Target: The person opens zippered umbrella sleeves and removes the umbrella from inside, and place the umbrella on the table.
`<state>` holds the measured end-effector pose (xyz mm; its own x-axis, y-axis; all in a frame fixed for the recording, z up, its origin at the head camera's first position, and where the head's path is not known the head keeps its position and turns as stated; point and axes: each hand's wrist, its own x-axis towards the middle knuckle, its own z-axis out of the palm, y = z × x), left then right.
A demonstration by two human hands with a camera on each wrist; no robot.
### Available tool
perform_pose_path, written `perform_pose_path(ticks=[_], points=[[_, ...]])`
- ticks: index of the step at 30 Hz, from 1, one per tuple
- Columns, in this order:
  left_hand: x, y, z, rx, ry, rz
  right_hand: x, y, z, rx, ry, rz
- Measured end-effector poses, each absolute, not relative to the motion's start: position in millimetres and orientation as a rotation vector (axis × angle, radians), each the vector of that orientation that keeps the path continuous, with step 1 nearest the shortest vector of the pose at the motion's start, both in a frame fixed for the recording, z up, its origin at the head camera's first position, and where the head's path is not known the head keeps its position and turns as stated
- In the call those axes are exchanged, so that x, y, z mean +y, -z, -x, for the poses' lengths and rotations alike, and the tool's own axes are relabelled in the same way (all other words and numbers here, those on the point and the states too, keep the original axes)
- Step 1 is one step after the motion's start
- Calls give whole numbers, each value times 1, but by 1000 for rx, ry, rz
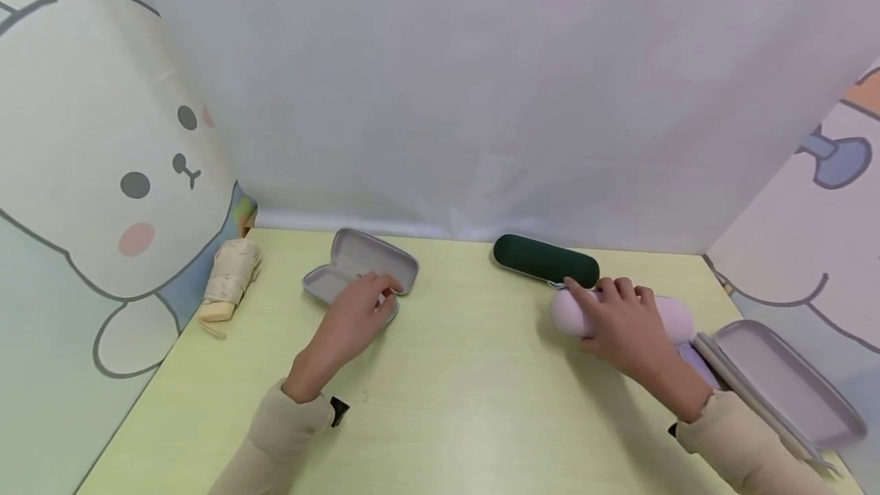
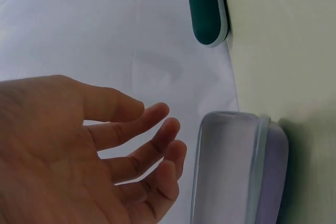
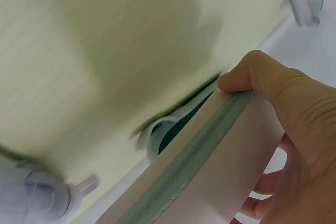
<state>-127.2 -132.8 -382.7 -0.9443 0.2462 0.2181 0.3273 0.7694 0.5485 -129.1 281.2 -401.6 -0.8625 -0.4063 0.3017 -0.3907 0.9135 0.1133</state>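
My right hand (image 1: 629, 331) holds a pale pink rounded zip case (image 1: 674, 319) from above, close in front of a dark green case (image 1: 543, 258) near the back of the table. In the right wrist view, the thumb lies by the pale green zip band of the pink case (image 3: 226, 166), with fingers around its far side. Over the front part of an open grey clamshell case (image 1: 378, 258), my left hand (image 1: 352, 315) has loosely bent fingers and nothing in them. The left wrist view shows that hand (image 2: 105, 150) apart from the open case (image 2: 223, 171), whose outside is lavender.
A folded beige umbrella (image 1: 234, 273) with a yellow handle and strap lies at the left edge. On the right edge rests a large open grey case (image 1: 784, 380), with a purple item (image 1: 697, 365) partly hidden by my right wrist. A white sheet (image 1: 481, 98) hangs behind.
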Motion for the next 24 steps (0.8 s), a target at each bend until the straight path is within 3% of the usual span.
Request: perform_pose_path(ticks=[17, 24], points=[[-85, 412, 105, -3074, 1076, 920, 203, 421, 95, -2883, -56, -688], [-78, 421, 96, -3119, 1217, 954, 182, 424, 88, -2903, -52, -772]])
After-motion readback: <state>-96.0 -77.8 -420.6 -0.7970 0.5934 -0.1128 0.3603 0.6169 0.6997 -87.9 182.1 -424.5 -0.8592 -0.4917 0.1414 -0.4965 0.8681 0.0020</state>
